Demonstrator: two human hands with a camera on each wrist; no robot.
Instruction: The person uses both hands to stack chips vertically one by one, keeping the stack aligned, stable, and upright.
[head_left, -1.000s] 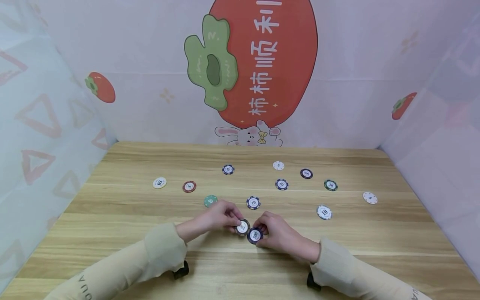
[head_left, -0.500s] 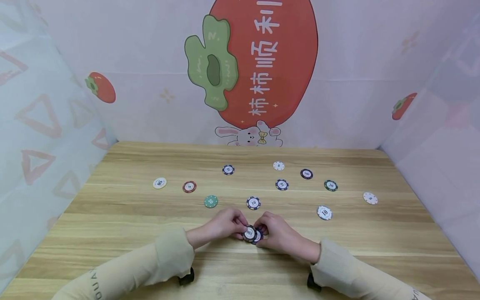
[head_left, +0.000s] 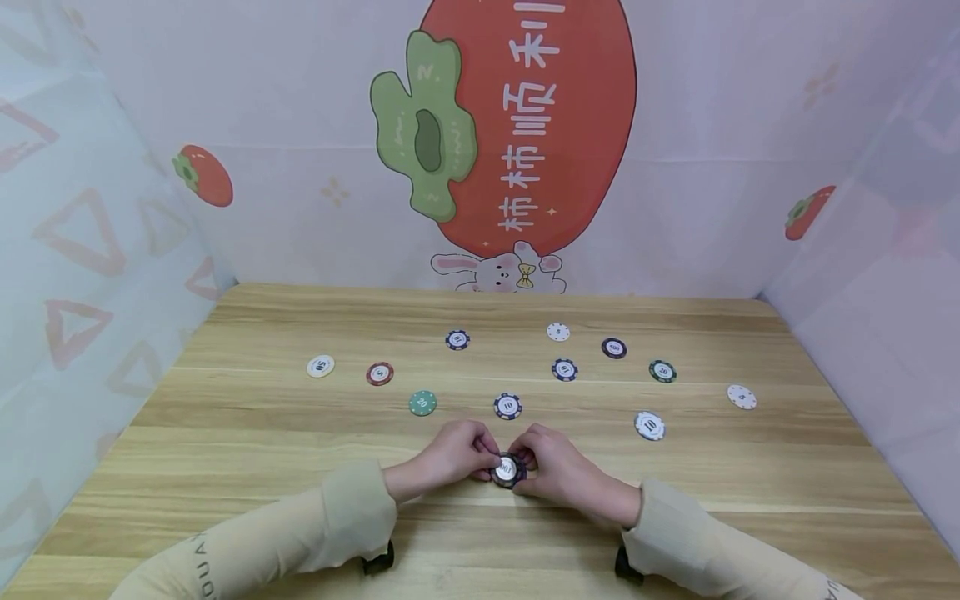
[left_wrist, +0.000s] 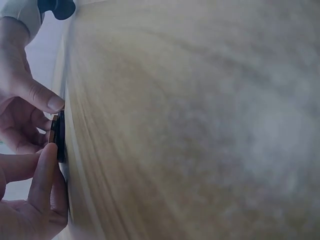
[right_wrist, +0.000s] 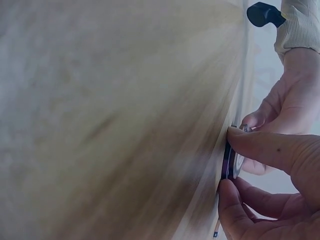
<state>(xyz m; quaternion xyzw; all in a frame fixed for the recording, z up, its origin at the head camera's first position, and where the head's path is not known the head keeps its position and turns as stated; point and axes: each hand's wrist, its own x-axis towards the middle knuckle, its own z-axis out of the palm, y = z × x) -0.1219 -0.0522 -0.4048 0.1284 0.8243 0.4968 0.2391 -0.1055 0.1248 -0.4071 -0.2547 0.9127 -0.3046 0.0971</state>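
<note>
Near the front middle of the table, a black poker chip marked 100 (head_left: 507,471) lies over a dark chip, whose edge (right_wrist: 226,161) shows against the tabletop in the right wrist view. My left hand (head_left: 455,454) pinches the upper chip between thumb and fingers from the left. From the other side my right hand (head_left: 558,471) grips the lower chip, thumb at the near edge and fingers at the far one. In the left wrist view the upper chip (left_wrist: 52,131) and lower chip (left_wrist: 61,137) appear edge-on, face to face. The lower chip's printed face is covered.
Several single chips lie flat beyond my hands, among them a blue 10 chip (head_left: 507,406), a green 20 chip (head_left: 422,403), a red 5 chip (head_left: 379,373) and a white-faced 10 chip (head_left: 649,425). A printed cloth backdrop (head_left: 300,225) rises behind the wooden table (head_left: 247,417).
My left hand has moved right and slightly nearer, bringing the 100 chip from beside the 500 chip to on top of it. The right hand has stayed in place.
</note>
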